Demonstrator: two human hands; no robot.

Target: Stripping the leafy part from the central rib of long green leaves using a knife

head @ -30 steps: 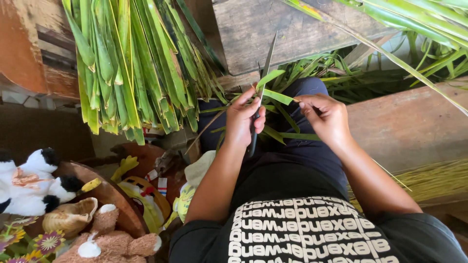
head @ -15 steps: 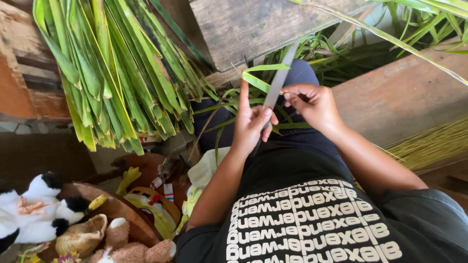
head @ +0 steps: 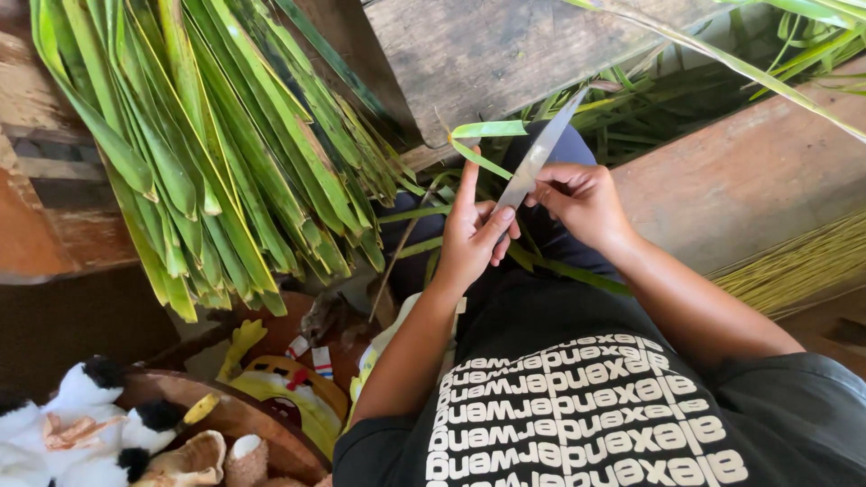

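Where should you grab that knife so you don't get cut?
Probably by the handle, low down, where the left hand already wraps it. The knife has its long grey blade slanting up and away, so come from below, on the person's side, clear of the blade and the leaf strip.

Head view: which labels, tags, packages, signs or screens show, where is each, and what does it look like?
Small white tag with red and blue bands: lower left of centre, by the yellow toy.
Second small white tag with red mark: just left of it.
No packages, signs or screens show.
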